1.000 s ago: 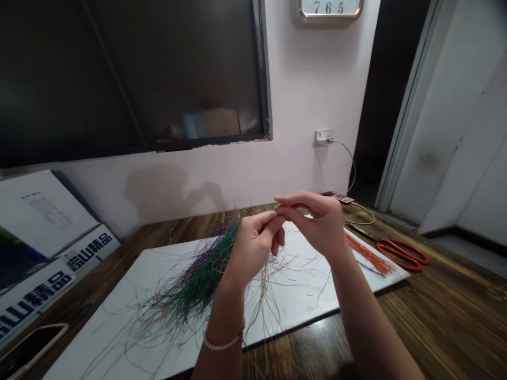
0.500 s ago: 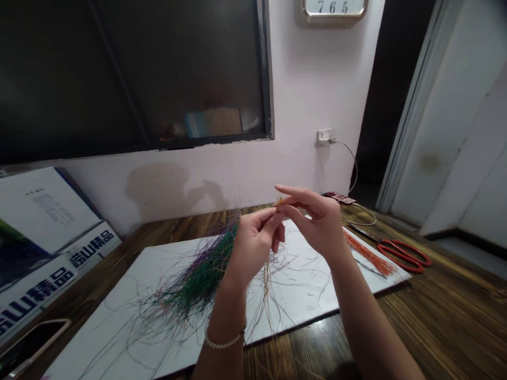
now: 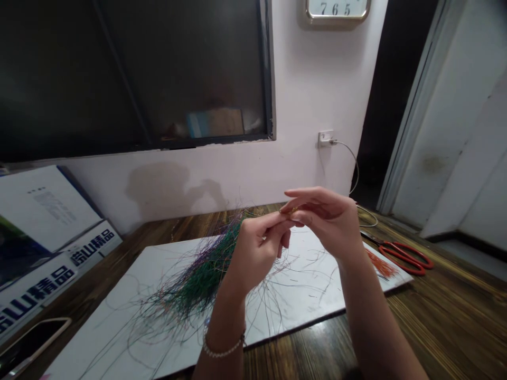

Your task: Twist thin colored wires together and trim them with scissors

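My left hand [image 3: 259, 245] is closed in a pinch, palm side toward the middle, a beaded bracelet on its wrist. Its fingertips meet those of my right hand [image 3: 330, 221] above the white board. Between them a small bit of yellow wire [image 3: 293, 210] shows; the fingers cover most of it. My right thumb and a finger pinch it while the upper fingers stretch out to the left. Behind my left hand lies a tangled bundle of thin green and purple wires [image 3: 208, 272], with loose strands spread over the board.
The white board [image 3: 304, 303] lies on a dark wooden table [image 3: 443, 306]. Orange wires [image 3: 380, 265] and red-handled scissors [image 3: 407, 257] are at the right. A phone [image 3: 34, 343] and printed boxes [image 3: 59, 248] stand at the left. A cord [image 3: 356, 163] hangs from the wall socket.
Both hands have shifted slightly right. My right hand has turned, its fingers lower around the yellow wire. The golden strands that hung below my left hand no longer show there.
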`<state>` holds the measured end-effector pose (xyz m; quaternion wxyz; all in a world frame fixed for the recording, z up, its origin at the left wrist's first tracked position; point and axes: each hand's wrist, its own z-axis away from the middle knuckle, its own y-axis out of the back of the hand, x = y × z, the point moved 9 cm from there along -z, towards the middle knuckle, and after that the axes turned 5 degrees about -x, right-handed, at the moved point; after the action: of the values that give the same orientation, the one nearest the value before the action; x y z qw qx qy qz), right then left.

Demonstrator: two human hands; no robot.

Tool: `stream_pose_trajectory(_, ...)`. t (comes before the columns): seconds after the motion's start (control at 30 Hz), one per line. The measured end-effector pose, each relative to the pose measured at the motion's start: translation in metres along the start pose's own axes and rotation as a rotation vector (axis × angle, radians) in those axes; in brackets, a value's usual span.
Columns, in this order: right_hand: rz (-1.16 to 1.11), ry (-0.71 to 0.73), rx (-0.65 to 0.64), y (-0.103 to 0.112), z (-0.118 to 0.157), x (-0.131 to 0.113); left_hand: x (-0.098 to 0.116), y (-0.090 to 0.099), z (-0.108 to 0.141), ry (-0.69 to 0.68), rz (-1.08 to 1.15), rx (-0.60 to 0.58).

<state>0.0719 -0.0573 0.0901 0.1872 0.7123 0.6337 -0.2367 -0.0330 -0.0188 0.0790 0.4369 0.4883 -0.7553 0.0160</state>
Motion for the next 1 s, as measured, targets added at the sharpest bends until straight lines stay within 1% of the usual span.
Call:
stream_pose_trajectory(0.07, -0.013, 0.021, -0.076, -0.006, -0.001, -0.002, 0.003, -0.001, 0.001, -0.009, 0.005, -0.007)
stream_pose_trajectory(0.13, 0.007, 0.047, -0.093, -0.008, -0.001, -0.003, 0.001, -0.002, 0.001, 0.02, 0.064, -0.029)
stream_pose_trajectory(0.2, -0.002, 0.054, -0.039, -0.003, -0.002, -0.003, -0.007, -0.006, -0.001, 0.086, 0.209, -0.067)
stream_pose_trajectory(0.3, -0.105, 0.021, 0.068, 0.01, -0.001, 0.002, -0.021, -0.013, -0.002, 0.202, 0.463, -0.144)
stream_pose_trajectory(0.37, -0.188, -0.012, 0.095, 0.015, -0.001, 0.006, -0.028, -0.018, -0.001, 0.253, 0.571, -0.213)
stream_pose_trajectory(0.43, -0.251, -0.026, 0.099, 0.019, -0.001, 0.007, -0.031, -0.023, 0.001, 0.275, 0.623, -0.273)
stream_pose_trajectory(0.53, -0.31, -0.019, 0.115, 0.025, -0.002, 0.007, -0.035, -0.028, 0.003, 0.297, 0.619, -0.329)
stream_pose_trajectory(0.63, -0.34, -0.03, 0.113, 0.026, -0.003, 0.009, -0.038, -0.031, 0.004, 0.323, 0.558, -0.336)
stream_pose_trajectory(0.77, -0.349, -0.05, 0.066, 0.021, -0.003, 0.01, -0.037, -0.031, 0.003, 0.342, 0.391, -0.305)
stream_pose_trajectory(0.87, -0.344, -0.064, 0.029, 0.017, -0.004, 0.009, -0.033, -0.034, 0.003, 0.343, 0.276, -0.329)
stream_pose_trajectory(0.93, -0.34, -0.067, 0.031, 0.017, -0.004, 0.007, -0.032, -0.038, 0.003, 0.339, 0.291, -0.35)
stream_pose_trajectory(1.0, -0.35, -0.061, 0.057, 0.02, -0.005, 0.005, -0.034, -0.04, 0.002, 0.346, 0.4, -0.35)
